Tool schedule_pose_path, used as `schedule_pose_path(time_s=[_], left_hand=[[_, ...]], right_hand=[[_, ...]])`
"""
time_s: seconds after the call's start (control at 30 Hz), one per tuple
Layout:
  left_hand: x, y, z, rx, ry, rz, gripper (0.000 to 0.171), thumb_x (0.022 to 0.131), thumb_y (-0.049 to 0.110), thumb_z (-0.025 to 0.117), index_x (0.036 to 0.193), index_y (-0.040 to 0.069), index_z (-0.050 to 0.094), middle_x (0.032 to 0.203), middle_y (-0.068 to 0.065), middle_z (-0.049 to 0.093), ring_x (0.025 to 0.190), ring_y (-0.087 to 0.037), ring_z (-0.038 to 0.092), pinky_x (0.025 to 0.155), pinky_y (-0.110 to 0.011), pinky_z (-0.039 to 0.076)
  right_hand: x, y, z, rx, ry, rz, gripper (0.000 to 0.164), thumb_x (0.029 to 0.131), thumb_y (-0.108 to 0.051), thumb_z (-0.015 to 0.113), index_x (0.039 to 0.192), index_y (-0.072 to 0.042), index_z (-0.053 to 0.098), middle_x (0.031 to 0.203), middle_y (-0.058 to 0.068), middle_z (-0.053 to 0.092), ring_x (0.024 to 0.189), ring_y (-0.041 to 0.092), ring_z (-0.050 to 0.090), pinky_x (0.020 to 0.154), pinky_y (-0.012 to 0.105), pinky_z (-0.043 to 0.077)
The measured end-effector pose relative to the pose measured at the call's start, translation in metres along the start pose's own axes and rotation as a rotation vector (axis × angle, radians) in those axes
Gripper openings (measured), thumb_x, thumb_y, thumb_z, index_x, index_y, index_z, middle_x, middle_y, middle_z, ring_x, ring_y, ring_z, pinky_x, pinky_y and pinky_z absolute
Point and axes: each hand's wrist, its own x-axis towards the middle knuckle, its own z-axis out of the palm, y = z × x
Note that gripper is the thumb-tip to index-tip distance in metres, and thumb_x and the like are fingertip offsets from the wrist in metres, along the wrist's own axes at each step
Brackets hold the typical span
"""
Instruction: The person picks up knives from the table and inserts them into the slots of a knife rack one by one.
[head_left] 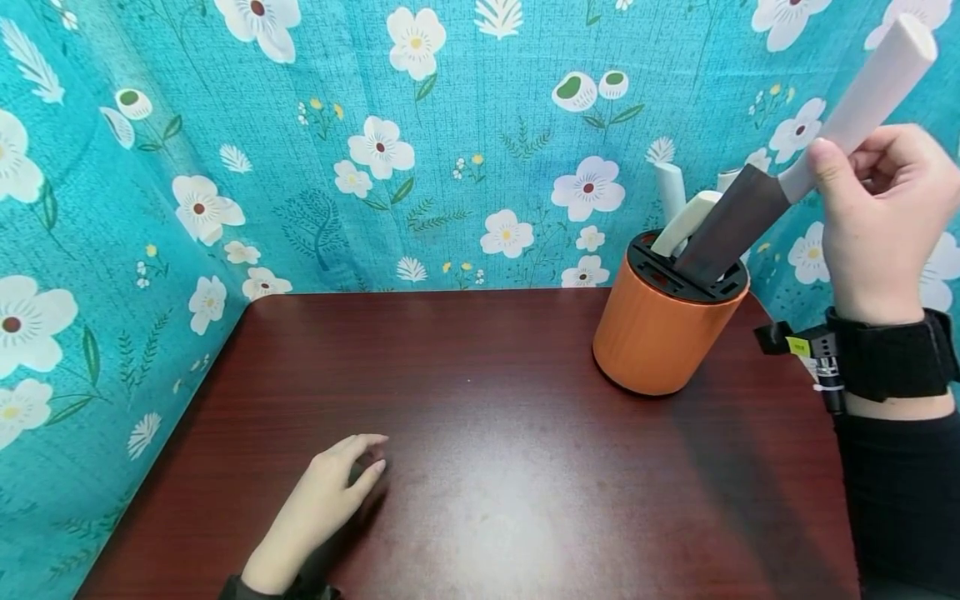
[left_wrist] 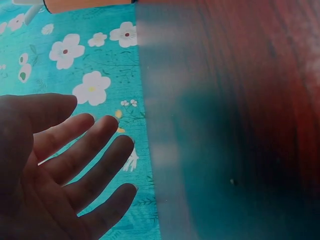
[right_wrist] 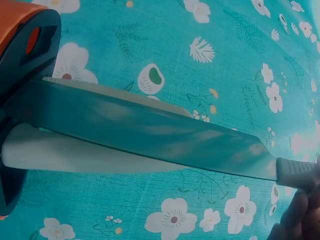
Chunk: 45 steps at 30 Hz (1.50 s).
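My right hand (head_left: 888,212) grips the pale handle of a kitchen knife (head_left: 738,221) at the upper right. The blade slants down into a slot in the black top of an orange knife block (head_left: 663,333), with its lower end hidden inside. In the right wrist view the broad blade (right_wrist: 150,127) runs from the slotted top to the handle, beside pale handles of other knives (right_wrist: 85,152). My left hand (head_left: 322,496) hovers low over the table's left part, fingers loosely bent and holding nothing. The left wrist view shows its fingers (left_wrist: 102,165) spread apart.
A dark red-brown wooden table (head_left: 465,383) carries the block near its back right corner. Turquoise flowered cloth (head_left: 465,167) hangs behind the table and along its left side. Several other pale handles (head_left: 670,190) stick up from the block.
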Motion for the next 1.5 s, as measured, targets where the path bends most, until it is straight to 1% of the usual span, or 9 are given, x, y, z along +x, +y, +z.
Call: schedule_pose_path(time_s=[0.1,0.37,0.53,0.63,0.77,1.07,1.2,1.33,1.5], left_hand=[[-0.001,-0.001,0.001,-0.001,-0.007,0.0,0.03,0.092,0.01,0.072,0.122,0.007,0.068,0.101,0.002,0.072,0.091,-0.011,0.067,0.08,-0.036,0.058],[-0.001,-0.002,0.003,-0.001,-0.014,-0.014,0.029,0.093,0.011,0.072,0.121,0.008,0.069,0.1,0.004,0.072,0.091,-0.01,0.067,0.079,-0.035,0.057],[-0.002,-0.002,0.004,-0.008,-0.021,-0.024,0.029,0.093,0.011,0.071,0.122,0.009,0.069,0.101,0.003,0.073,0.093,-0.011,0.068,0.082,-0.038,0.058],[-0.002,-0.001,0.005,-0.014,-0.028,-0.029,0.029,0.093,0.011,0.071,0.122,0.009,0.069,0.102,0.002,0.073,0.095,-0.012,0.069,0.084,-0.04,0.058],[-0.002,-0.001,0.006,-0.024,-0.037,-0.033,0.029,0.093,0.01,0.071,0.122,0.008,0.069,0.104,0.0,0.074,0.094,-0.013,0.069,0.083,-0.039,0.058],[-0.001,0.004,0.008,-0.04,-0.075,-0.058,0.028,0.094,0.012,0.071,0.122,0.008,0.069,0.105,0.001,0.073,0.094,-0.011,0.068,0.082,-0.035,0.058],[-0.001,0.007,0.008,-0.051,-0.107,-0.074,0.029,0.094,0.013,0.07,0.123,0.009,0.068,0.104,0.003,0.072,0.094,-0.01,0.067,0.083,-0.035,0.057],[0.0,0.007,0.007,-0.044,-0.121,-0.074,0.028,0.094,0.013,0.07,0.122,0.009,0.069,0.102,0.005,0.071,0.092,-0.009,0.066,0.081,-0.032,0.056],[0.004,0.006,0.004,-0.028,-0.122,-0.06,0.028,0.095,0.014,0.07,0.123,0.009,0.068,0.1,0.006,0.07,0.09,-0.008,0.065,0.076,-0.029,0.054]], right_hand=[[0.0,-0.001,-0.002,-0.007,-0.006,0.009,0.022,0.095,-0.018,0.07,0.087,-0.035,0.057,0.08,-0.022,0.05,0.074,-0.005,0.047,0.074,0.013,0.039],[-0.004,-0.013,-0.005,-0.002,0.008,0.129,0.019,0.094,-0.017,0.071,0.088,-0.03,0.058,0.084,-0.018,0.052,0.078,-0.003,0.05,0.077,0.013,0.041],[-0.004,-0.01,-0.007,-0.004,0.005,0.125,0.017,0.094,-0.019,0.072,0.09,-0.031,0.06,0.085,-0.019,0.054,0.078,-0.003,0.051,0.077,0.013,0.042],[-0.006,-0.002,-0.006,-0.006,-0.011,0.043,0.017,0.093,-0.021,0.074,0.092,-0.034,0.063,0.081,-0.023,0.054,0.073,-0.005,0.049,0.074,0.013,0.041],[-0.012,0.003,-0.002,-0.052,-0.031,0.009,0.009,0.092,-0.022,0.075,0.095,-0.029,0.07,0.078,-0.026,0.053,0.069,-0.006,0.047,0.07,0.011,0.04],[-0.035,0.022,0.006,-0.126,-0.139,0.08,0.017,0.089,-0.025,0.078,0.082,-0.032,0.063,0.069,-0.029,0.051,0.063,-0.008,0.047,0.065,0.014,0.038],[-0.046,0.031,0.007,-0.194,-0.216,0.075,0.013,0.089,-0.027,0.077,0.084,-0.018,0.07,0.067,-0.035,0.049,0.064,-0.012,0.048,0.064,0.013,0.038],[-0.053,0.039,0.008,-0.277,-0.288,0.062,0.028,0.091,-0.028,0.076,0.095,-0.001,0.073,0.067,-0.041,0.044,0.067,-0.017,0.045,0.064,0.01,0.035],[-0.059,0.047,0.009,-0.314,-0.353,0.076,0.029,0.09,-0.027,0.077,0.096,0.001,0.074,0.066,-0.039,0.043,0.068,-0.016,0.043,0.064,0.01,0.034]])
